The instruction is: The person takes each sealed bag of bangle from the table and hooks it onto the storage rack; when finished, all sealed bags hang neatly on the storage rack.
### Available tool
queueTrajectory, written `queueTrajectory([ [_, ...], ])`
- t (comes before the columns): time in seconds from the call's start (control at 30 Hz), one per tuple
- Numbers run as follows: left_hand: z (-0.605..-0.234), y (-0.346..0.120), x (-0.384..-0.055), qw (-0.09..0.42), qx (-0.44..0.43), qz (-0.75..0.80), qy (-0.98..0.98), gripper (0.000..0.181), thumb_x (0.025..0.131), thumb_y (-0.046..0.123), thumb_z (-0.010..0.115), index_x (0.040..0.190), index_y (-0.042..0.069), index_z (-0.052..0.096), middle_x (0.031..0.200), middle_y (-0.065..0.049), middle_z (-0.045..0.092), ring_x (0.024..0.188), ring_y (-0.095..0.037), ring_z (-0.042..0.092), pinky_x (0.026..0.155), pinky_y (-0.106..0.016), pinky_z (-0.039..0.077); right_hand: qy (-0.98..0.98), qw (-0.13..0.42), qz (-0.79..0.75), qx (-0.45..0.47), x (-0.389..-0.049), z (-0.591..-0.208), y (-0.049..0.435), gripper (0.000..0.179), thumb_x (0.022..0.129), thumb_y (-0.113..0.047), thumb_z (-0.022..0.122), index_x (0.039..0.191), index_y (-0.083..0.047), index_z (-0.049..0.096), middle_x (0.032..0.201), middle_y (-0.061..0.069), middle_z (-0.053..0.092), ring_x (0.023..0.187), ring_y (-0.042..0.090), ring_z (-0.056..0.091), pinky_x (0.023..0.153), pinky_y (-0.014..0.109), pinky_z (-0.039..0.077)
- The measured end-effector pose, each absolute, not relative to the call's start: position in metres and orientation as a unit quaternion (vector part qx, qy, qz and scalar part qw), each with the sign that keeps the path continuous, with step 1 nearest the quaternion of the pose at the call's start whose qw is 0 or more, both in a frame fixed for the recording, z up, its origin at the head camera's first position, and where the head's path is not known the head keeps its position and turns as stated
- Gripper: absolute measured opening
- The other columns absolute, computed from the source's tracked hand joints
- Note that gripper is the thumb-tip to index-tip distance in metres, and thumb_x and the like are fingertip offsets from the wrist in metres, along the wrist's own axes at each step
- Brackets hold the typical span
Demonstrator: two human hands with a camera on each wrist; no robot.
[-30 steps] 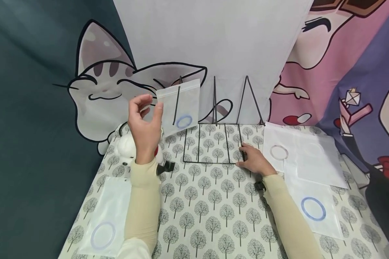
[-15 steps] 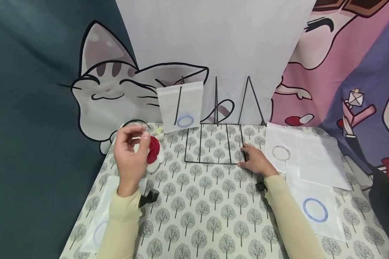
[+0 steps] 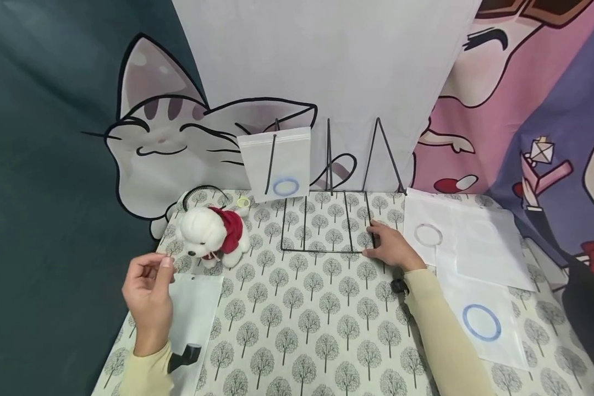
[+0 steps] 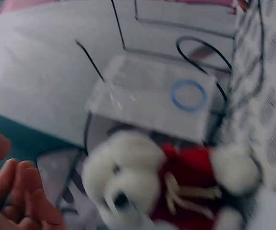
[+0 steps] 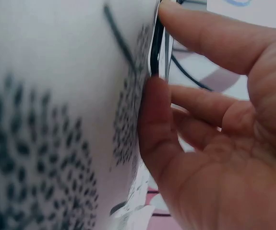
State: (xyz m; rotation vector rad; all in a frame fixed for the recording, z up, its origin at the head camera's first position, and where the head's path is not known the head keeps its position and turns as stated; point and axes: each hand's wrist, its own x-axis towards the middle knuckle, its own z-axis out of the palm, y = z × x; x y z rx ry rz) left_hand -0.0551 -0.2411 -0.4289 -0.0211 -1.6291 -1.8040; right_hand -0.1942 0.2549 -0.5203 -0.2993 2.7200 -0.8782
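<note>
One bag is in the rack. We note the zip bag at the leftmost divider of the wire rack, leaning a little, with a wire crossing its front and a blue ring low inside. We cannot tell whether its bottom edge meets the surface.

Right grip: thumb and fingers clamped on the rack's near right corner. We judge this a bracing hold. It should be light and pressed downward, since bare wire frames probably skate or tip when pushed sideways, and a jolt could slip the leaning bag.

Left grip: holds nothing; fingers loosely bent, thumb apart from them in the left wrist view. It hovers by the far end of the left bag, which lies flat. Contact between hand and bag: cannot tell.

Handling notes. To pick up a flat bag, we would slide a fingertip under one edge and pinch near a corner, as limp film likely clings to cloth. We would expect the ring's weight to drag one end down, so the bag needs levelling before any careful placement. The plush dog sits just beyond the bag; we advise lifting clear of it. Flat bags also overlap at the right, so we would peel those singly.
</note>
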Motion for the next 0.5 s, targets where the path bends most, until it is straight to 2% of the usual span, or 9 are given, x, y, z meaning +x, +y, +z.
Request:
queueTrajectory([
  [0.17, -0.462, -0.278, -0.047, 0.202, 0.167, -0.577, -0.773, 0.016, 0.105, 0.014, 0.066, 0.114, 0.001, 0.068, 0.092, 0.004, 0.070, 0.079, -0.010, 0.064, 0.066, -0.017, 0.050, 0.934, 0.121, -0.311, -0.129, -0.196, -0.520, 0.258, 0.077, 0.092, -0.018, 0.082, 0.156, 0.006, 0.045, 0.172, 0.024, 0.028, 0.155, 0.052, 0.028, 0.128, 0.066, 0.024],
  [0.3, -0.483, -0.300, -0.048, 0.111, 0.232, -0.520, -0.814, 0.028, 0.105, 0.028, 0.066, 0.126, 0.009, 0.068, 0.103, 0.008, 0.070, 0.090, -0.006, 0.063, 0.070, -0.014, 0.051, 0.932, 0.121, -0.312, -0.136, -0.198, -0.521, 0.259, 0.079, 0.092, -0.017, 0.082, 0.156, 0.006, 0.043, 0.172, 0.024, 0.027, 0.153, 0.051, 0.034, 0.128, 0.064, 0.029],
  [0.4, -0.492, -0.312, -0.051, 0.050, 0.250, -0.477, -0.841, 0.045, 0.105, 0.039, 0.064, 0.140, 0.011, 0.063, 0.122, 0.001, 0.069, 0.110, -0.011, 0.063, 0.086, -0.019, 0.053, 0.931, 0.122, -0.314, -0.140, -0.198, -0.522, 0.260, 0.079, 0.092, -0.018, 0.083, 0.156, 0.007, 0.044, 0.172, 0.024, 0.028, 0.147, 0.048, 0.043, 0.125, 0.064, 0.033],
  [0.5, -0.497, -0.322, -0.055, -0.008, 0.239, -0.422, -0.874, 0.063, 0.105, 0.047, 0.062, 0.154, 0.008, 0.051, 0.147, -0.018, 0.058, 0.138, -0.032, 0.053, 0.110, -0.042, 0.050, 0.931, 0.121, -0.316, -0.138, -0.198, -0.522, 0.261, 0.078, 0.091, -0.019, 0.084, 0.155, 0.006, 0.046, 0.168, 0.023, 0.036, 0.121, 0.040, 0.059, 0.113, 0.059, 0.046],
])
